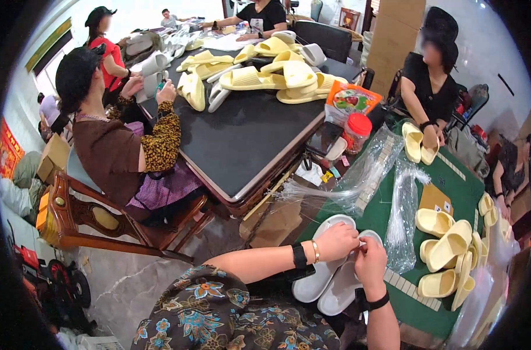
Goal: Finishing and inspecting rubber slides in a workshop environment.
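A pair of light grey slippers (314,284) lies side by side in front of me, at the near edge of the green table (388,306). My left hand (333,241) is over the left slipper, its fingers closed in a pinch. My right hand (371,265) is over the right slipper, also pinching. The fingertips of both hands meet at the slippers' toe end. Something small and pale shows between them, too small to make out. Beyond the hands are clear plastic bags (401,219) with fine clear strands.
Cream slippers (449,245) are piled on the right. Rows of pale tiles and a brown card (435,200) lie on the green table. A red-lidded jar (357,133) stands near a dark table (236,146) heaped with slippers. Co-workers sit around, one handling cream slippers (420,146).
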`<state>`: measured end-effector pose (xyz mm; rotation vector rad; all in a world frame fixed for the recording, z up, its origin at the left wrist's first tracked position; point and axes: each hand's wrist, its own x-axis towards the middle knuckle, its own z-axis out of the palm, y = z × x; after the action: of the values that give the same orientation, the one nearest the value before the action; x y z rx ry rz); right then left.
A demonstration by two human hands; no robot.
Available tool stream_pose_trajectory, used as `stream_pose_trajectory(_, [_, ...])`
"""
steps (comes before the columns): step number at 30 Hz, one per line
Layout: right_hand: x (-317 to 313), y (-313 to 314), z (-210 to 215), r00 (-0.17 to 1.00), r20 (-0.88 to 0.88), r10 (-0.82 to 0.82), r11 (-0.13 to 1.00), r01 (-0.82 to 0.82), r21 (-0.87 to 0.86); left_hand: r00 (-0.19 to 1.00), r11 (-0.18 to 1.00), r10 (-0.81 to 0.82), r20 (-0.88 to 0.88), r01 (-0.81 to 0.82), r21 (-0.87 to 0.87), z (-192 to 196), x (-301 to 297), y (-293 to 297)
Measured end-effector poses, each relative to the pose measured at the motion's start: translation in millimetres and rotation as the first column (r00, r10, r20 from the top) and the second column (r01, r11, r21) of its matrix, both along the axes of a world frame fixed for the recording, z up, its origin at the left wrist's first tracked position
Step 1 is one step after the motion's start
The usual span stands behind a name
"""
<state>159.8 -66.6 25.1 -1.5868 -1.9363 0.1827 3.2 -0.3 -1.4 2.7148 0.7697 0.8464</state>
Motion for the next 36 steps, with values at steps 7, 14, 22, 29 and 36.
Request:
stream_pose_trajectory(7, [47.9,-10.1,4.7,0.797,-0.559,-0.231,0.97,0.233,-0.069,0.981,0.968,0.143,0.128,-0.112,-0.225,22.7,-38.1,37.6])
stream_pose_trajectory(14, [186.0,-70.2,58.8,0.501,-0.828,-0.254,0.805,0.583,0.106,0.669,0.605,0.624,0.403,-0.087,-0.791,73.0,-150.8,148.7])
stream_pose_trajectory(22, [186.1,-165.6,137.8,0.608,-0.219,-0.763,0.378,0.695,0.611,0.186,0.371,0.875,0.446,0.332,-0.867,75.1,-271.2,243.8])
stream_pose_trajectory(29, [114.6,-143.2,49.6,0.566,-0.584,-0.583,0.793,0.552,-0.258,0.315,0.364,0.791,0.525,0.448,-0.817,94.7,-208.2,294.6])
stream_pose_trajectory(36, [10.4,-118.1,-3.3,0.763,-0.044,-0.645,0.679,0.545,-0.492,0.331,0.351,0.806,0.492,0.402,-0.846,83.4,-168.2,338.5])
